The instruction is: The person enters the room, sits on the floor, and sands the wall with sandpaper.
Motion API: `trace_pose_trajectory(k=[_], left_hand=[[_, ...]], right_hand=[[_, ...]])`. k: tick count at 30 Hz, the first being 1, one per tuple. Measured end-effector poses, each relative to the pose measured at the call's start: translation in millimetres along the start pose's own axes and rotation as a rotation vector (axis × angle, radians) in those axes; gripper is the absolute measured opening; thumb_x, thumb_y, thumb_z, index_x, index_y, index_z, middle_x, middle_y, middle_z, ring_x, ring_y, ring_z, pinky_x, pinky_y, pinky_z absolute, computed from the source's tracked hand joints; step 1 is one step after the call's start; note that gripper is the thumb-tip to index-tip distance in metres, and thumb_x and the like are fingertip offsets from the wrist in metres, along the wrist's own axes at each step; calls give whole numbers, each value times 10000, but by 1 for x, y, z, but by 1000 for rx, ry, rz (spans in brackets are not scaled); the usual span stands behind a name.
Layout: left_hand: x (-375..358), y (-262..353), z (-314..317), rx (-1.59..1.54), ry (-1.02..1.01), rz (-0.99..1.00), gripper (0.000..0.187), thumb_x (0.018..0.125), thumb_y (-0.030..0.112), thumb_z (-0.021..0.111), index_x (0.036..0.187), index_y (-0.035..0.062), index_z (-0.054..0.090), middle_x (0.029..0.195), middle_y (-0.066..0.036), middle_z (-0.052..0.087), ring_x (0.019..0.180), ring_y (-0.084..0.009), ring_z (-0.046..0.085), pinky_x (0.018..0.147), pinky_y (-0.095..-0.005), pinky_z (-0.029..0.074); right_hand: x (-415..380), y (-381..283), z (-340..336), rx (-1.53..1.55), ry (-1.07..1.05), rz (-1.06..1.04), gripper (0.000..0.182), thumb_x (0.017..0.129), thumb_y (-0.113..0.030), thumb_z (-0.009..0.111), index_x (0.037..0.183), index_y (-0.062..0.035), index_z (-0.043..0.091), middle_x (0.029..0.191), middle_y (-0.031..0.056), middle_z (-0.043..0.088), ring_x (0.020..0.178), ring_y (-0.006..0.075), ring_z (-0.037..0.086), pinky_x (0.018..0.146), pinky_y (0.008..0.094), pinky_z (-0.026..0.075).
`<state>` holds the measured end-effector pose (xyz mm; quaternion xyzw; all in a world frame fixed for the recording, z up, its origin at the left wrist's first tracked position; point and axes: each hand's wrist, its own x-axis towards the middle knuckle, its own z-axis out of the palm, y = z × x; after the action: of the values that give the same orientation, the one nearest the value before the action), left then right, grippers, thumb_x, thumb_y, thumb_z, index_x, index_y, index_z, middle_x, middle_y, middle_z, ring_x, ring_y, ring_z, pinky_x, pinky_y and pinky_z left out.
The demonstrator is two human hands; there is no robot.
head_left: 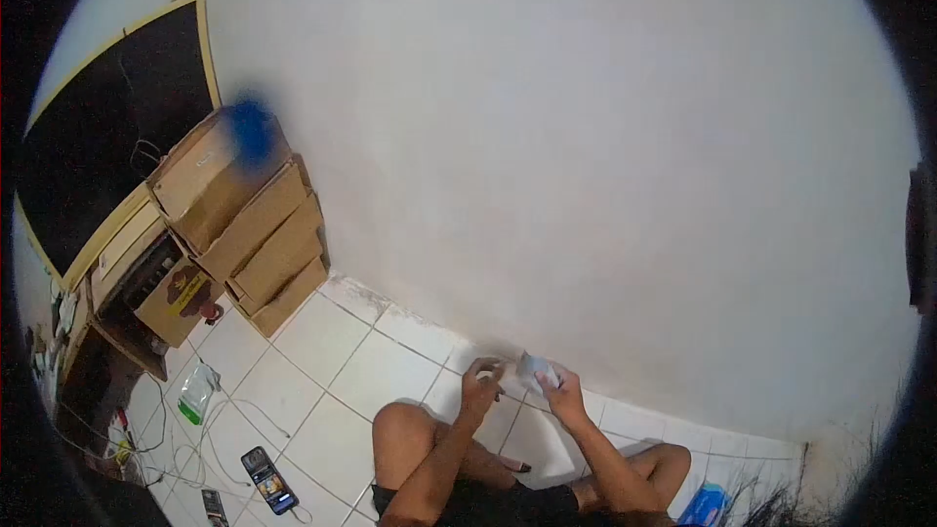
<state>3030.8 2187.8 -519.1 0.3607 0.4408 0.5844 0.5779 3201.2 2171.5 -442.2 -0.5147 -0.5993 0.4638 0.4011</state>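
My right hand (563, 397) grips a small pale grey-white piece (533, 368), thin-looking like folded paper or a packet; its exact kind is too blurred to tell. It is held up in front of the wall's foot, above the tiles. To its left is my left hand (481, 384), with curved fingers apart from the thumb and nothing visible between them. A short gap separates this hand from the pale piece. Below both hands are my crossed legs (402, 429) on the floor.
White floor tiles (337, 410) meet a white wall (586, 156). At left stand stacked cardboard boxes (264, 244) and a yellow-edged dark screen (127, 117). Nearby lie a phone (268, 480), a clear-and-green packet (198, 393) and tangled cables. A blue packet (705, 506) is at lower right.
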Motion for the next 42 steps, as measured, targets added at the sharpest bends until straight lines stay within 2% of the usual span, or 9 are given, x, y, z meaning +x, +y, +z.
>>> trace_pose_trajectory(k=[5,7,8,17,24,28,34,37,42], left_hand=[[24,-5,-31,-121,218,-33,275,908,260,647,934,-1,564,782,-72,579,530,-138,570,460,-273,434],[30,-7,-37,-164,225,-53,268,912,259,641,926,3,563,770,-71,584,522,-138,569,459,-271,435],[31,-4,-36,-172,219,-87,269,913,261,637,922,3,563,765,-70,586,521,-139,571,459,-269,436],[32,1,-34,-97,142,-62,285,940,293,584,932,8,571,744,-63,596,528,-139,584,465,-260,445],[27,12,-32,-110,152,-102,282,943,280,568,906,1,586,731,-68,587,521,-142,580,463,-255,442],[28,12,-31,-123,132,-91,286,947,278,555,908,-3,586,718,-64,581,520,-140,581,465,-258,444],[36,-7,-31,-203,133,-59,301,955,281,528,907,-10,586,711,-72,583,502,-140,577,431,-251,441],[34,0,-34,-106,169,-145,298,959,279,529,908,-9,584,708,-75,584,493,-143,576,418,-245,432],[33,6,-32,-143,139,-94,304,964,288,529,889,-3,582,710,-75,586,486,-141,569,410,-247,427]], right_hand=[[66,-143,25,-724,158,-957,520,799,139,455,1277,-43,542,1324,145,552,1250,310,507,1054,481,375],[96,-187,23,-1031,169,-1083,636,705,164,493,1296,-68,534,1381,100,509,1330,325,411,1094,508,312],[116,-195,21,-1242,195,-1097,630,766,16,513,1381,-107,449,1494,75,364,1397,272,305,1147,484,233],[155,-151,45,-2011,-106,-1163,667,895,-292,400,1499,-85,206,1579,44,160,1451,205,153,1195,402,81],[176,-280,39,-1788,233,-1120,550,937,-246,464,1467,-217,320,1539,-4,280,1427,180,225,1185,452,123],[177,-318,45,-1623,499,-1134,586,908,-216,506,1462,-156,323,1539,28,277,1421,209,241,1177,439,140],[160,-151,46,-2042,-339,-1227,648,888,-238,463,1480,-71,259,1539,54,280,1428,205,230,1186,392,144],[162,-131,39,-1917,-356,-1208,676,878,-234,487,1490,-93,237,1541,34,279,1424,200,240,1186,408,142],[176,-260,42,-1776,92,-1160,659,874,-255,527,1477,-130,293,1535,5,290,1426,175,233,1188,415,136]])
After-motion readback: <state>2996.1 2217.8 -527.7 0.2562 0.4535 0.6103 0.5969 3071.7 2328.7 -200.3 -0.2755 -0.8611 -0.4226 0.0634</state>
